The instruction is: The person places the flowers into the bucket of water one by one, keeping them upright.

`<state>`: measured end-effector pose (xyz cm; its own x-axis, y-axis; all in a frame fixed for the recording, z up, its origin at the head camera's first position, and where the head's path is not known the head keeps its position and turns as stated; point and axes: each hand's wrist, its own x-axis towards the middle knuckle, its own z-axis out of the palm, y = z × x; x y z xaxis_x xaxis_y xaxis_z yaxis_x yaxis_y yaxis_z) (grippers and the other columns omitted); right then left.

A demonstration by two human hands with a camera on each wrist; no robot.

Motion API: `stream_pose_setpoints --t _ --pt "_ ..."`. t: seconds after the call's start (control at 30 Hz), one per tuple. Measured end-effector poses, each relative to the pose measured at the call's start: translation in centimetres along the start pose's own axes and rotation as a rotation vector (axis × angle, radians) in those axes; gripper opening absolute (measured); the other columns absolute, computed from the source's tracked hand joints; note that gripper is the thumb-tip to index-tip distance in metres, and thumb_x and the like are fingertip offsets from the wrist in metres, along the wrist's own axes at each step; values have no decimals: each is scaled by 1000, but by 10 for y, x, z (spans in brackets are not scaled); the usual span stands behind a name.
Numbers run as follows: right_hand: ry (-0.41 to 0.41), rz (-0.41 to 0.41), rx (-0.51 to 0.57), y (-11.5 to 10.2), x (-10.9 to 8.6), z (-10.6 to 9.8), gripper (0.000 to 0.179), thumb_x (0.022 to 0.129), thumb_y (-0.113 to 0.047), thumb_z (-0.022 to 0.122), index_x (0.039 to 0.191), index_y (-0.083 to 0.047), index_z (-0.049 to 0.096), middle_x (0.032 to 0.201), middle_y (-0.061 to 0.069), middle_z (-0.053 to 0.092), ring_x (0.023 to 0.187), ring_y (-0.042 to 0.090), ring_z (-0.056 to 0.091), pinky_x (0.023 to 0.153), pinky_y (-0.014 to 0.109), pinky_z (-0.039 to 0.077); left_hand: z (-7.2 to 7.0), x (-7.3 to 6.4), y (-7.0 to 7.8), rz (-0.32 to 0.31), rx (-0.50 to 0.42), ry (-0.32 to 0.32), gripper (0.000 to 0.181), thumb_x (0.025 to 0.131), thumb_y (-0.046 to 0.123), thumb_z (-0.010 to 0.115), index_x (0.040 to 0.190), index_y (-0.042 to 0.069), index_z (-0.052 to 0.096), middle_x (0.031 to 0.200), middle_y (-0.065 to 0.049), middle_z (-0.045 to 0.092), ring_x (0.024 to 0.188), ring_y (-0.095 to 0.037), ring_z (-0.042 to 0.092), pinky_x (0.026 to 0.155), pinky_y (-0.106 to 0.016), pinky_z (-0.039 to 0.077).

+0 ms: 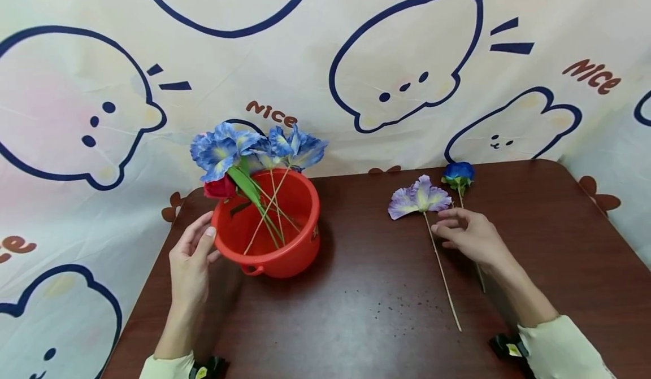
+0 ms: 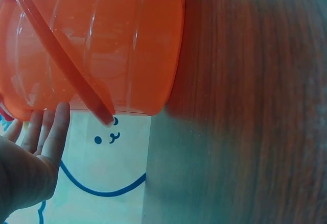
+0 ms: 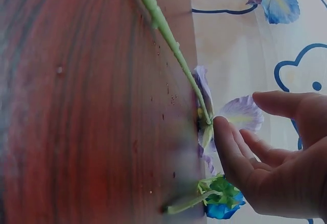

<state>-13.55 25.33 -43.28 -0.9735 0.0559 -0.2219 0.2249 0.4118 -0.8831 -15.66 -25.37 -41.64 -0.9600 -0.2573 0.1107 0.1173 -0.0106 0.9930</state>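
On the left of the table stands a red bucket (image 1: 285, 261) holding blue flowers (image 1: 224, 148) and a red flower (image 1: 221, 187), their stems crossing inside it. My left hand (image 1: 190, 263) touches the bucket's left side, its fingers fairly straight against the wall in the left wrist view. To the right lies a purple flower (image 1: 421, 196) on a long thin stem, with a blue rose (image 1: 458, 173) beside it. Close by the purple flower's stem, my right hand (image 1: 472, 238) has thumb and fingers apart, with nothing gripped between them.
The brown table (image 1: 351, 322) carries small dark specks (image 1: 402, 305) near its middle. A pale cloth (image 1: 305, 74) with cartoon outlines hangs behind it. The bucket's handle (image 2: 66, 63) hangs down its side in the left wrist view.
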Motion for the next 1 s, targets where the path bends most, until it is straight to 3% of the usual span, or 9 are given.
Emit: stream_pose_setpoints --t 0.27,0.53,1.0 --pt "-80 29 -6 9 4 3 54 105 -16 70 149 8 52 134 31 68 102 20 76 82 34 69 -6 -6 -5 -28 15 3 44 109 18 64 150 6 60 123 3 75 103 -7 78 78 -24 66" --pt "-110 53 -22 9 5 2 52 105 -15 70 148 8 53 132 30 71 95 18 77 76 34 69 -6 -4 -6 -8 0 -3 43 108 17 64 150 6 60 124 3 76 105 -8 78 78 -25 66" --pt "-172 100 93 12 6 2 56 104 -10 69 151 11 47 125 25 75 95 15 76 76 35 69 -1 1 -2 1 9 -17 42 109 17 63 150 6 60 124 2 75 104 -8 77 77 -25 67"
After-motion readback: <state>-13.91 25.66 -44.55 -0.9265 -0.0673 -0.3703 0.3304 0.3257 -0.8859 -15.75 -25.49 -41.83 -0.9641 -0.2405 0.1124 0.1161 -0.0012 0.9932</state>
